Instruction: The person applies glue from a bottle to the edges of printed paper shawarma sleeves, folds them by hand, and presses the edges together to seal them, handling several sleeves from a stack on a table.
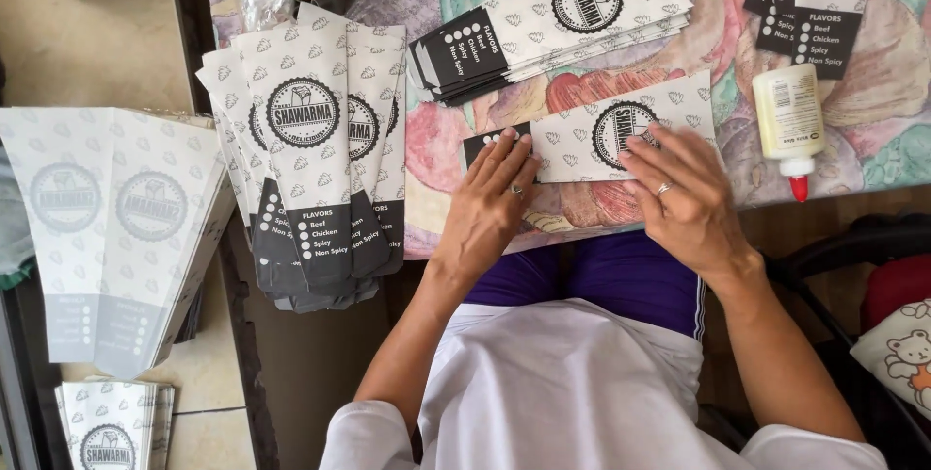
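Observation:
A white paper sleeve (582, 130) with a round black emblem and a black end lies flat across the near edge of the table (456, 227). My left hand (490, 203) presses its fingers flat on the sleeve's black left end. My right hand (684, 189), a ring on one finger, lies with spread fingers on the sleeve's right half, next to the emblem. Neither hand grips anything.
A fanned stack of the same sleeves (310, 150) hangs over the table's left edge. Another pile (553, 19) lies behind the hands, and a third (810, 0) at the far right. A white glue bottle (788, 126) with a red tip lies at right. More sleeves (107, 227) sit at far left.

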